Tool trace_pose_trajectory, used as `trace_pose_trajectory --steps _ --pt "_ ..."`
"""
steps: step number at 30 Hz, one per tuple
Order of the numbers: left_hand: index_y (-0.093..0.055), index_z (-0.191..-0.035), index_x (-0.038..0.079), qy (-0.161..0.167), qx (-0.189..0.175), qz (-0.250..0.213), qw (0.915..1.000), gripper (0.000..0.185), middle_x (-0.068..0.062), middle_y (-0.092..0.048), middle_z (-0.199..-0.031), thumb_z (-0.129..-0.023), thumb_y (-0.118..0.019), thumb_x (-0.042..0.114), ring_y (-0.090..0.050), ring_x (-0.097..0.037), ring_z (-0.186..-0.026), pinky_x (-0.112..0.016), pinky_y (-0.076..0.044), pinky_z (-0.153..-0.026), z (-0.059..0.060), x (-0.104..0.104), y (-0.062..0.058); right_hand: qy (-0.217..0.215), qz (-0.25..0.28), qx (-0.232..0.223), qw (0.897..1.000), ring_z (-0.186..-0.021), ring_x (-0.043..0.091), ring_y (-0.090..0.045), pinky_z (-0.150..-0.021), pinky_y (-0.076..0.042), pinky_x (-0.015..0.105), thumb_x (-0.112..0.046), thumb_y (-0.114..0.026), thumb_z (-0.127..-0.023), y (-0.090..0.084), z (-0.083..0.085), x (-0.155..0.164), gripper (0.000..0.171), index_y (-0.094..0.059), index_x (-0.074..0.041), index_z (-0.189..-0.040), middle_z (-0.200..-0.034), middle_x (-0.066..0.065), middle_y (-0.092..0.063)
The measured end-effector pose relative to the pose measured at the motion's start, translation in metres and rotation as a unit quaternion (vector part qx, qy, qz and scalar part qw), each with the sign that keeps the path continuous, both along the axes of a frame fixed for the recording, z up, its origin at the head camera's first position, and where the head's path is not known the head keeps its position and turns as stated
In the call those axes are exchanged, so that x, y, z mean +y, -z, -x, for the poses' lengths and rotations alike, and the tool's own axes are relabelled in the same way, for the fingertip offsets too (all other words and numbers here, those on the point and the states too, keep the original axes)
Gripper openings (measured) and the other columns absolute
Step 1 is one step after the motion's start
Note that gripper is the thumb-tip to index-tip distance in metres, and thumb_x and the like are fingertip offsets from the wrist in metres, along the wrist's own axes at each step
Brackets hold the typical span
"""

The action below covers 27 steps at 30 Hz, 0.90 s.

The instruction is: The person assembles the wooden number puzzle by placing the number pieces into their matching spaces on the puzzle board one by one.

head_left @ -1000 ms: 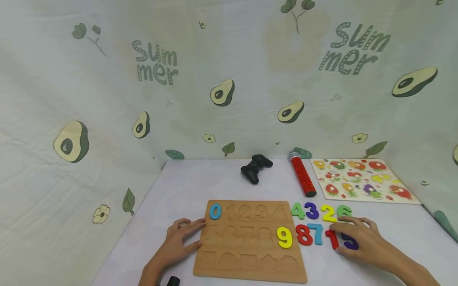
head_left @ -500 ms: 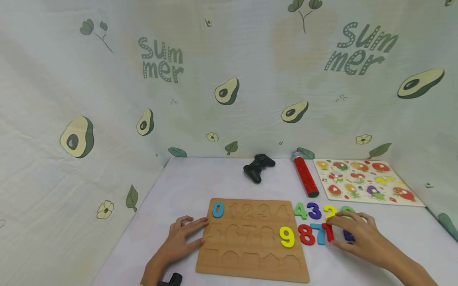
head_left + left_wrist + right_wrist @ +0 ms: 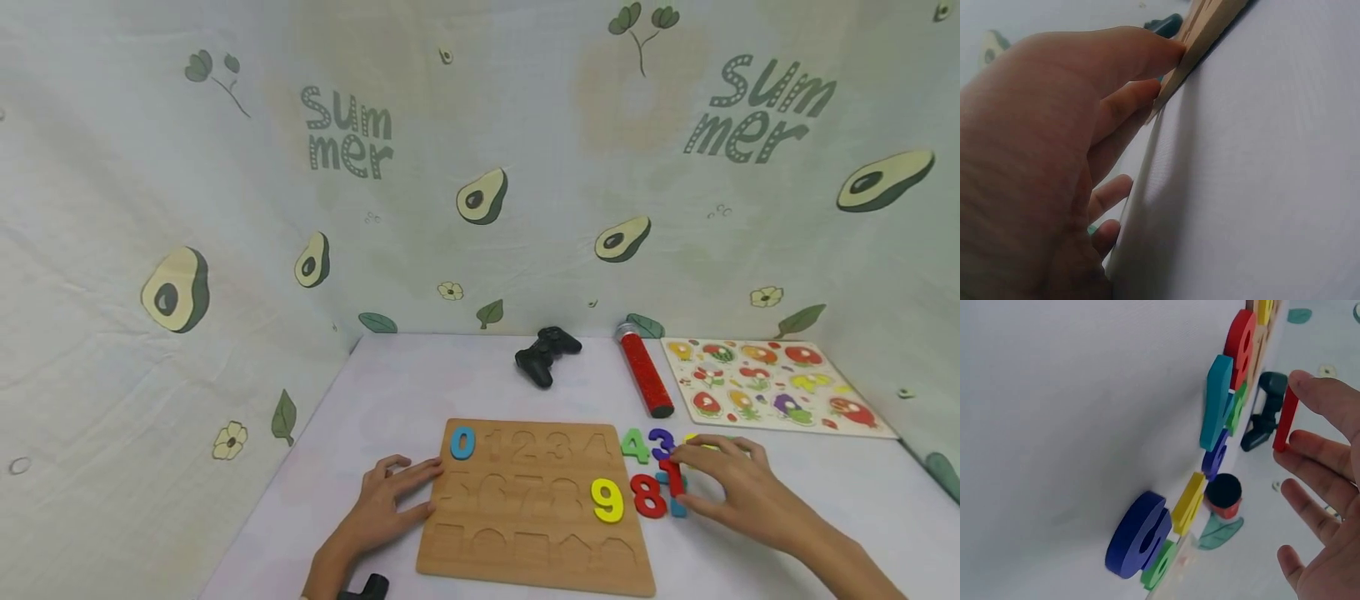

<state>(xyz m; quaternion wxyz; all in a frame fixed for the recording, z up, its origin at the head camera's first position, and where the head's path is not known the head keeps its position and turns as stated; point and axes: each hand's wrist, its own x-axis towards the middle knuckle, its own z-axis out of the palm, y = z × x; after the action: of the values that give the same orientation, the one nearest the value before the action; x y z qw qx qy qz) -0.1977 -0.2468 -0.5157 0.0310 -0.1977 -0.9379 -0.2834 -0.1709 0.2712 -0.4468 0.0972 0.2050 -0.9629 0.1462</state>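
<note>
A wooden number board (image 3: 525,546) lies on the white table, with a blue 0 (image 3: 462,442) and a yellow 9 (image 3: 607,500) set in it. My left hand (image 3: 405,492) rests flat against the board's left edge (image 3: 1204,37), fingers straight. My right hand (image 3: 686,483) pinches a red 1 (image 3: 675,477) just right of the board, and the red 1 (image 3: 1285,419) is lifted off the table. Loose around it lie a green 4 (image 3: 634,446), purple 3 (image 3: 662,443), red 8 (image 3: 648,496), teal 7 (image 3: 1216,403), yellow 2 (image 3: 1187,503) and dark blue 5 (image 3: 1138,534).
A black game controller (image 3: 547,354), a red tube (image 3: 645,375) and a fruit puzzle board (image 3: 772,385) lie at the back of the table. Avocado-print fabric walls close in the back and both sides. A small black object (image 3: 363,587) sits by my left wrist.
My right hand has picked the red 1 up from beside the 5 and carried it left, past the teal 7. The left hand has stayed on the board's edge.
</note>
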Motion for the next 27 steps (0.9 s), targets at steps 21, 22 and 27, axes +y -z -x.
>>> trace_pose_trajectory --steps 21,22,27 --pt "-0.058 -0.141 0.037 0.001 -0.003 0.011 0.9999 0.053 0.016 -0.05 -0.148 -0.092 -0.065 0.055 -0.034 -0.024 -0.132 -0.055 -0.025 -0.099 0.0 0.001 0.0 -0.024 -0.002 0.003 1.0 -0.118 0.031 -0.048 -0.097 -0.025 0.064 -0.04 -0.089 -0.073 -0.003 0.017 -0.036 0.051 -0.072 -0.02 -0.117 -0.113 -0.005 -0.068" --pt "-0.058 -0.141 0.037 0.002 -0.001 0.01 0.9999 0.053 0.016 -0.05 -0.148 -0.092 -0.065 0.054 -0.034 -0.024 -0.132 -0.055 -0.026 -0.099 0.0 0.001 0.0 -0.026 0.0 0.003 1.0 -0.118 0.03 -0.049 -0.097 -0.025 0.064 -0.04 -0.088 -0.074 -0.004 0.018 -0.038 0.05 -0.073 -0.021 -0.117 -0.112 -0.006 -0.068" --pt "-0.058 -0.141 0.036 0.005 0.0 0.005 1.0 0.053 0.014 -0.05 -0.148 -0.092 -0.065 0.054 -0.034 -0.024 -0.132 -0.056 -0.025 -0.099 0.0 0.001 -0.001 -0.037 0.006 0.004 0.999 -0.117 0.029 -0.05 -0.098 -0.025 0.063 -0.041 -0.088 -0.074 -0.005 0.02 -0.045 0.046 -0.072 -0.026 -0.115 -0.112 -0.008 -0.067"
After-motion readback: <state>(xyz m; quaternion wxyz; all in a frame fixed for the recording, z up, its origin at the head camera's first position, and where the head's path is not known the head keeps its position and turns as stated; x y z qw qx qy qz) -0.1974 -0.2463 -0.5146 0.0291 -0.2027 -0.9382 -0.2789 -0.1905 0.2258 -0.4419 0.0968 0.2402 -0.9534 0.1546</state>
